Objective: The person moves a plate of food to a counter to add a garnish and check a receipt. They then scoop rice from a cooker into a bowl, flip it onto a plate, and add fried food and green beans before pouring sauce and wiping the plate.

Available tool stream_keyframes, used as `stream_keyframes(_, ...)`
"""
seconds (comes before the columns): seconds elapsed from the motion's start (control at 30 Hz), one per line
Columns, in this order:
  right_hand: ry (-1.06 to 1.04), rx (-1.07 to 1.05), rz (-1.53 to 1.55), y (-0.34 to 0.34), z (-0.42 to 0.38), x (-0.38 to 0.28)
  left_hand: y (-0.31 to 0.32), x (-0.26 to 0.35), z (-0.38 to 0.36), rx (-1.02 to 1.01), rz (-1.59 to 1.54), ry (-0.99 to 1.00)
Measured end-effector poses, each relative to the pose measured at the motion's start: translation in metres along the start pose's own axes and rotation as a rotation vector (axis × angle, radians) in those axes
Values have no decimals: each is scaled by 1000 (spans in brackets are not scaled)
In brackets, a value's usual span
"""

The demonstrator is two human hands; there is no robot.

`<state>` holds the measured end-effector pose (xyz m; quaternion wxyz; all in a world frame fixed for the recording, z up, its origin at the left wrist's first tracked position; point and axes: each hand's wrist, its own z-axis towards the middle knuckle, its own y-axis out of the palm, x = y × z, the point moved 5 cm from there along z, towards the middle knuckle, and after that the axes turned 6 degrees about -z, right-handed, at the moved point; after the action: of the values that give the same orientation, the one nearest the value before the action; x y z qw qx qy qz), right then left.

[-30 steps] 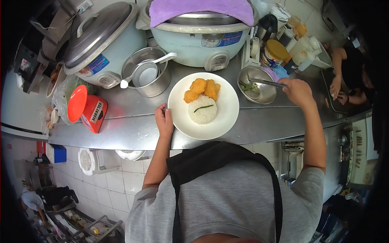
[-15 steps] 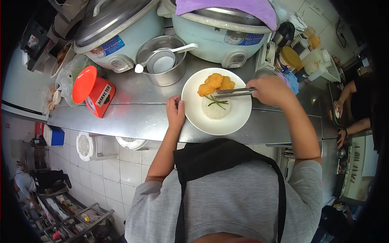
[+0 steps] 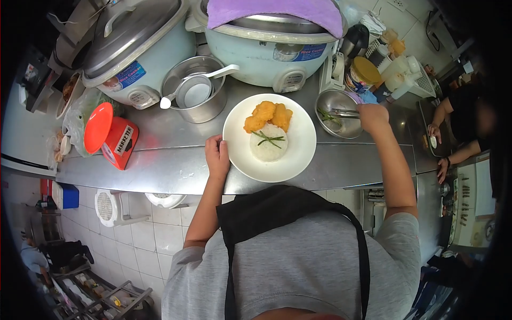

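My right hand point(image 3: 373, 117) is closed around metal tongs point(image 3: 345, 112). Their tips reach into a steel bowl point(image 3: 326, 127) with green strips point(image 3: 332, 118) in it, like cut green beans. Left of the bowl stands a white plate point(image 3: 298, 154). On it are golden fried pieces point(image 3: 273, 116) and a round mound of white rice point(image 3: 268, 151), with a few green strips lying crossed on top. My left hand point(image 3: 216, 156) holds the plate's left rim, its fingers curled and the thumb against the edge.
Two large rice cookers point(image 3: 245, 58) line the back of the steel counter point(image 3: 176, 165). A metal pot point(image 3: 205, 109) with a white-handled ladle point(image 3: 226, 71) stands before them. An orange scale point(image 3: 120, 144) is at the left. Another person's hands point(image 3: 434, 133) are at the far right.
My right hand has moved the tongs right, from over the plate into the steel bowl. My left hand stays at the plate's rim. The camera view has shifted slightly.
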<state>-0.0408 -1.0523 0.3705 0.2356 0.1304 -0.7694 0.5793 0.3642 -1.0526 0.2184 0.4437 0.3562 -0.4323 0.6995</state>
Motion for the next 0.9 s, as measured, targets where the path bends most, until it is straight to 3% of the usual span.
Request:
stream_keyframes(0.37,-75,11,174,20,4,3,0,1,0,7,12,3)
stream_keyframes(0.57,-25,111,250,-21,-29,39,0,4,0,19,8,28)
stream_keyframes(0.67,-125,133,409,-60,-49,39,0,2,1,29,16,40)
stream_keyframes(0.77,-389,250,441,-81,-56,8,-1,4,0,21,27,35)
stream_keyframes(0.9,-517,137,273,-105,-63,-59,-2,7,1,25,17,35)
